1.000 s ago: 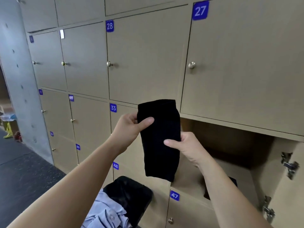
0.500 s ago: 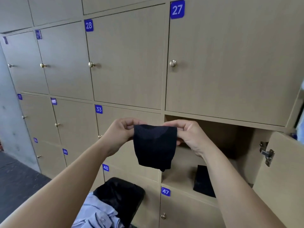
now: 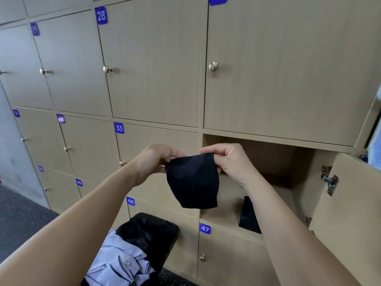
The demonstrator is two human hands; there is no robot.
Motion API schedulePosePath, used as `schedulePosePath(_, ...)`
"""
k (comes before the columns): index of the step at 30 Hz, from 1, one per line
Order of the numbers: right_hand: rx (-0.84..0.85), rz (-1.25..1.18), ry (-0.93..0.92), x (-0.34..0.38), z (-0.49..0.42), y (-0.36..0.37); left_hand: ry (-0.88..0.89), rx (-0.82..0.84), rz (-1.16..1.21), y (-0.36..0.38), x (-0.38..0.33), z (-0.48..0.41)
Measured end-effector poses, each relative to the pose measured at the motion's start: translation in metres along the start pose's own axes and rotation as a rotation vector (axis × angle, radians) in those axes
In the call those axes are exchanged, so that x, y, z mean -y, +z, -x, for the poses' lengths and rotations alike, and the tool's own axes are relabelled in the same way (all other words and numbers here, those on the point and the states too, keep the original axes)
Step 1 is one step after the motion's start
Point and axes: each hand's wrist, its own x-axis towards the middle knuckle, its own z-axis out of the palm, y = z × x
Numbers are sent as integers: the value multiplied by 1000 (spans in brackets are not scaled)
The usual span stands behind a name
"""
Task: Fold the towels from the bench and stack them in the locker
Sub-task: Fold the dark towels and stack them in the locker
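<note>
Wall of tan locker doors with brass knobs [image 3: 213, 66] and blue number plates: 28 [image 3: 101, 15], 33 [image 3: 119, 127], 48 [image 3: 130, 201], 47 [image 3: 204, 228]. Grey concrete wall [image 3: 10, 151] at far left, dark speckled floor [image 3: 20, 219] below it. Low in view, a dark table [image 3: 174, 234] carries a crumpled light blue shirt [image 3: 119, 263] and some black cloth, too dark to make out. One open locker [image 3: 268, 159] sits above plate 47, its door [image 3: 350, 213] swung out to the right, metal hinge [image 3: 329, 179] showing. Inside, a folded black towel [image 3: 248, 215] lies on the locker floor, its right part hidden by the right forearm. The held black towel [image 3: 193, 182] hangs in the air before the opening's left edge, covering part of it. Folded small, lower edge rounded, a faint curved band across its upper half. Left grip [image 3: 156, 159] pinches the top left corner, right grip [image 3: 228, 162] the top right.
</note>
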Motion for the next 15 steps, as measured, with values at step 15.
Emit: schedulePosePath(15, 118, -91, 315, -34, 40, -14, 89, -143, 35, 61, 9, -19)
